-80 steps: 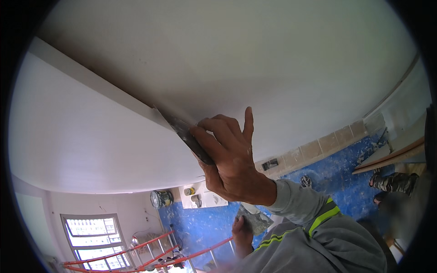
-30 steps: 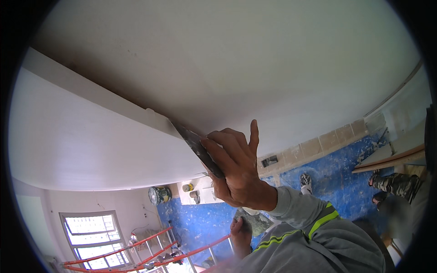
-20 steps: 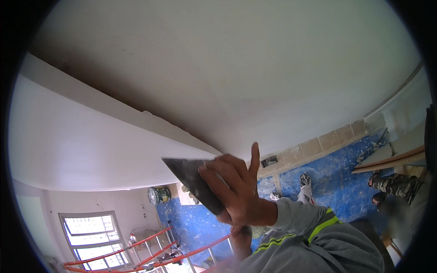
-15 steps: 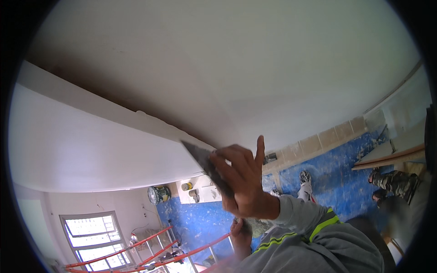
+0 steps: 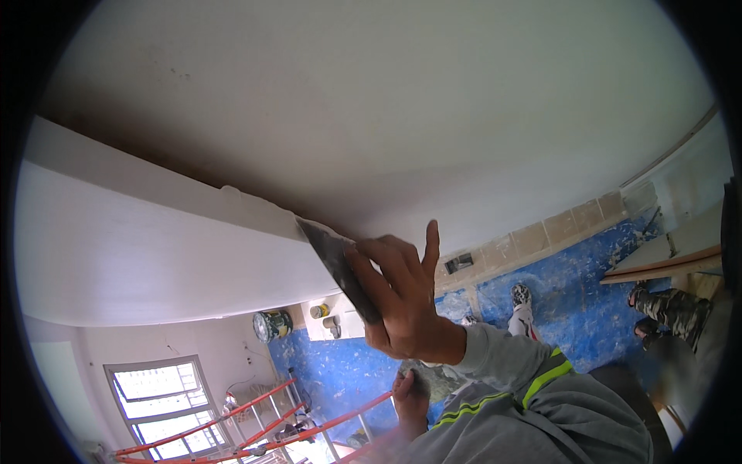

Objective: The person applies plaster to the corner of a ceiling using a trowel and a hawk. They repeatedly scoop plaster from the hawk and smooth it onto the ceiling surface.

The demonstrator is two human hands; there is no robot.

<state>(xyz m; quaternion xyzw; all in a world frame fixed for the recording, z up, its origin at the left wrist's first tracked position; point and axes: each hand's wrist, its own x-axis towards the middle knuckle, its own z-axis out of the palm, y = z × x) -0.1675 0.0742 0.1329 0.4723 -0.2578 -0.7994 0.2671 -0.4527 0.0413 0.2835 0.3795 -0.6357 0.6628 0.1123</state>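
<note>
My right hand (image 5: 410, 305) grips a wide putty knife (image 5: 336, 267); its little finger sticks up, apart from the others. The dark blade slants up and left, its tip at the edge of a white wall ledge (image 5: 263, 213). Small lumps of pale filler sit along that edge. Lower down, my left hand (image 5: 410, 394) is closed, fingers curled, beside a mottled grey-green thing (image 5: 437, 380). Whether it holds that thing is partly hidden by my right arm.
An orange ladder (image 5: 340, 425) stands at lower left, near a window (image 5: 162, 402). A bucket (image 5: 272, 327) is beside a white board (image 5: 352, 323) with small cans. Blue, plaster-spotted floor (image 5: 572, 309) lies below. At right, another person's camouflage-clad legs (image 5: 676, 309) are near a leaning panel (image 5: 649, 259).
My right hand and the putty knife have moved slightly up and left, bringing the blade tip to the ledge edge. My left hand is nearly in the same place.
</note>
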